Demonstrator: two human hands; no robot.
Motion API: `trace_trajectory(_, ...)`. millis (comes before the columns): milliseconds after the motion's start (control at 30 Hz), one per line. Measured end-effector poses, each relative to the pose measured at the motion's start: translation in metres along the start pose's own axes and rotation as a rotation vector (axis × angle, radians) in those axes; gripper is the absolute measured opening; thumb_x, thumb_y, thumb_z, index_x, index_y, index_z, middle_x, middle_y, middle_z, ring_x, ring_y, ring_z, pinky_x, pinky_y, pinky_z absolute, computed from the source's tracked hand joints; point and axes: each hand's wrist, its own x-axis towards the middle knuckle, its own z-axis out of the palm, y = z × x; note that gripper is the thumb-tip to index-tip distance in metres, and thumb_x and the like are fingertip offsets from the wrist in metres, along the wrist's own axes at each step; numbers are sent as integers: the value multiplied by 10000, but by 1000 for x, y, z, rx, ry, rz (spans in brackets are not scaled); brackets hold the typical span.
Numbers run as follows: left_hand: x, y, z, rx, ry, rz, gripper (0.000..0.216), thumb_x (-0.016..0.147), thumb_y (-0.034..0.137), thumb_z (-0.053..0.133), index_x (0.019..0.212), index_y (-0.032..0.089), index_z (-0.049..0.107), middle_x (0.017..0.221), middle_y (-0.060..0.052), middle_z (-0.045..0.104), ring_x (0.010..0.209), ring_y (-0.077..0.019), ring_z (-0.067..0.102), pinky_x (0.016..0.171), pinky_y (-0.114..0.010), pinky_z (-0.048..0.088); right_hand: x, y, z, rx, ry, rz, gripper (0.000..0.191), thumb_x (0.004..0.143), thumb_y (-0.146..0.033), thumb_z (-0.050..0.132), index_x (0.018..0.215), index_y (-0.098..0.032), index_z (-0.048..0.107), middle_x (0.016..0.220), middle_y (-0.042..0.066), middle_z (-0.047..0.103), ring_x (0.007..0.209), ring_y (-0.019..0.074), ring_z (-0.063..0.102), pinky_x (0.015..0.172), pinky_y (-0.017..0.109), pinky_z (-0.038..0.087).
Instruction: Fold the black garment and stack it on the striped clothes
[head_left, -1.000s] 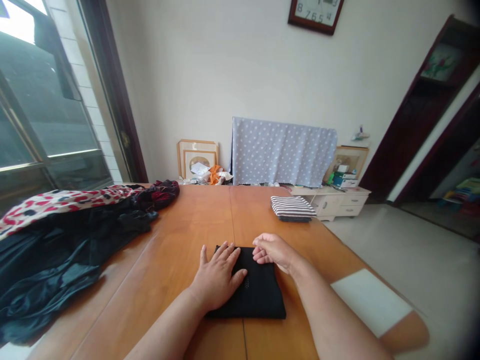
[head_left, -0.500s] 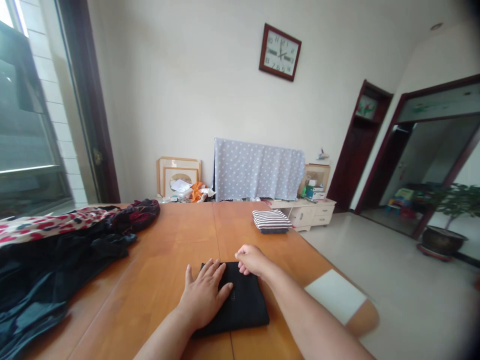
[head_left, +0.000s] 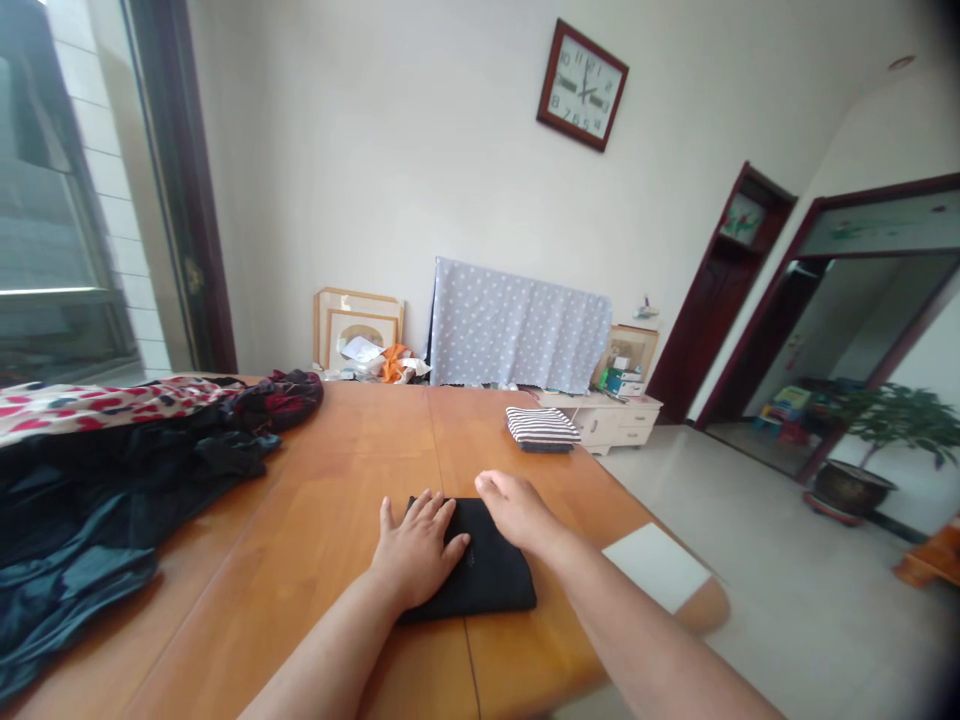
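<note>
A black garment (head_left: 480, 575), folded into a flat square, lies on the wooden table in front of me. My left hand (head_left: 424, 555) rests flat on its left part, fingers spread and thumb pointing right. At the garment's far right corner is my right hand (head_left: 517, 510), closed, with the thumb against the curled fingers. Its fingertips are mostly hidden, so whatever they hold does not show. Farther back on the table sits a small stack of folded clothes (head_left: 543, 428), black-and-white striped on top and dark below.
Loose clothes (head_left: 112, 500), dark with a red-and-white patterned piece, are heaped along the left of the table (head_left: 360, 440). A white sheet (head_left: 656, 567) lies near its right edge. Beyond stand a white cabinet (head_left: 637, 425), a spotted cloth cover (head_left: 517, 325) and a potted plant (head_left: 855, 485).
The camera view has shifted a little. My right hand's fingers, seen curled before, are now mostly hidden at the garment's far right corner. The left hand stays flat on the garment.
</note>
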Motion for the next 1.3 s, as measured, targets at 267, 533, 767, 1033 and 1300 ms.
trace_trajectory(267,-2,-2,3,-11,-13,-1,568,947,508,337,1468,300,430,1578,-56,346,1492,-293,193,1123,-721,-27,-48,11,48,-214,-180,-33,842,947,-692,222,1554,-109,244,1630,103,130,1516,270,47,1223,447,39)
trace_trajectory(533,-2,-1,4,-16,-5,-34,585,943,559,318,1465,322,435,1585,-48,335,1500,-306,160,1137,-699,-10,-49,19,49,-222,-185,-42,829,938,-709,207,1569,-170,201,1635,40,81,1517,264,11,1225,452,11)
trace_trajectory(767,-3,-7,1,-81,-1,-6,567,931,553,382,1438,315,470,1562,-68,380,1486,-304,214,1137,-678,-61,-48,23,52,-142,-141,-39,840,930,-718,255,1552,-154,263,1633,70,120,1516,264,46,1232,449,31)
trace_trajectory(1033,11,-54,-28,-790,488,-422,481,905,548,446,1171,194,634,1266,-124,662,1228,-279,568,1083,-470,367,-50,32,19,327,90,105,782,930,-707,307,1475,-162,437,1560,88,368,1466,224,282,1221,386,202)
trace_trajectory(1300,15,-80,-26,-1226,739,-728,379,835,497,509,1014,181,618,1116,-100,687,1062,-238,623,861,-365,491,-42,32,28,-68,7,68,851,928,-720,247,1542,-133,293,1621,83,204,1511,226,115,1238,403,110)
